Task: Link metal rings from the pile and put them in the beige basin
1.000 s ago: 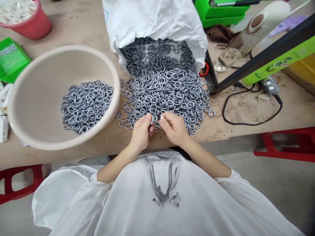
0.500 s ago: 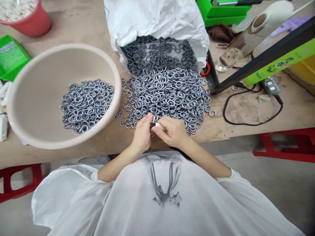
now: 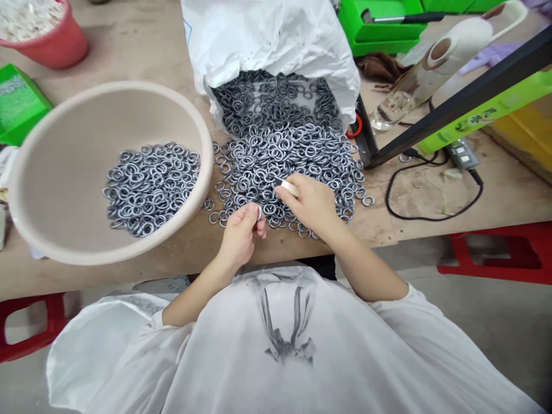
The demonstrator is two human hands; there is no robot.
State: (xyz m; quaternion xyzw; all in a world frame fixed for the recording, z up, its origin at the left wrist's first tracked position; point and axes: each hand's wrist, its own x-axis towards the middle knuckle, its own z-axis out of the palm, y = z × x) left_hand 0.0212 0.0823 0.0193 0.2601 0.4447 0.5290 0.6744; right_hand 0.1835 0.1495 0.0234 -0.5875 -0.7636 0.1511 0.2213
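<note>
Between thumb and fingertips, my left hand (image 3: pixel 240 236) pinches a grey ring (image 3: pixel 259 212) at the table's front edge. My right hand (image 3: pixel 313 206) is closed around a short tool with a cream handle and a dark end (image 3: pixel 290 186); its exact kind is unclear. It is over the front of a heap of grey rings (image 3: pixel 297 150), which spills from the mouth of a white sack (image 3: pixel 276 37). To the left, more rings (image 3: pixel 153 187) lie inside a large beige basin (image 3: pixel 64 129).
At the upper left are a red bucket (image 3: pixel 64 43) and a green bin (image 3: pixel 21 106). A dark slanted bar (image 3: pixel 457 100), a clear bottle (image 3: pixel 399 103) and a black cable (image 3: pixel 390 198) are on the right. Green trays (image 3: pixel 366 40) stand behind.
My hands have moved apart. The right hand, with the tool, has shifted up and right over the heap; the left has moved slightly left, and the ring in it now shows.
</note>
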